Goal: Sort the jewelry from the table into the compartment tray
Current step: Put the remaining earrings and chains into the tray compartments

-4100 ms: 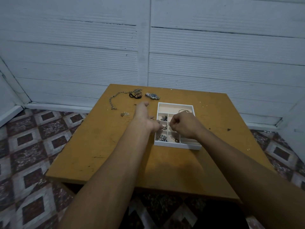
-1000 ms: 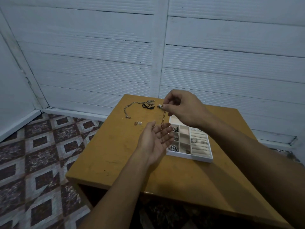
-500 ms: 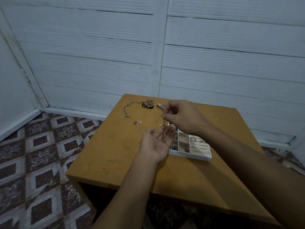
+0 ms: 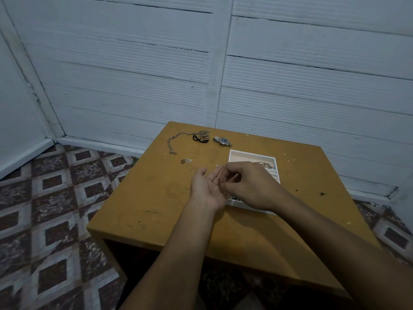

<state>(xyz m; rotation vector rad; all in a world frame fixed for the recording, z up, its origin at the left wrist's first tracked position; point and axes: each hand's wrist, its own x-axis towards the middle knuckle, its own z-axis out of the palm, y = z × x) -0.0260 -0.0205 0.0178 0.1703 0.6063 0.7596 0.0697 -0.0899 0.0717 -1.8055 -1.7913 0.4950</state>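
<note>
Gathering the chain [image 4: 220, 184] into our upturned left hand [image 4: 206, 189], fingers spread, we pinch its upper end with our right hand [image 4: 248, 186] just above the palm, over the middle of the table [image 4: 156, 209]. Lowering slowly should let it coil; then we tip it into a free cell of the tray [image 4: 252, 153] just beyond. A small charm [image 4: 186, 161], necklace [image 4: 173, 140], black band [image 4: 201, 139] and watch [image 4: 222, 140] wait by the far edge.
</note>
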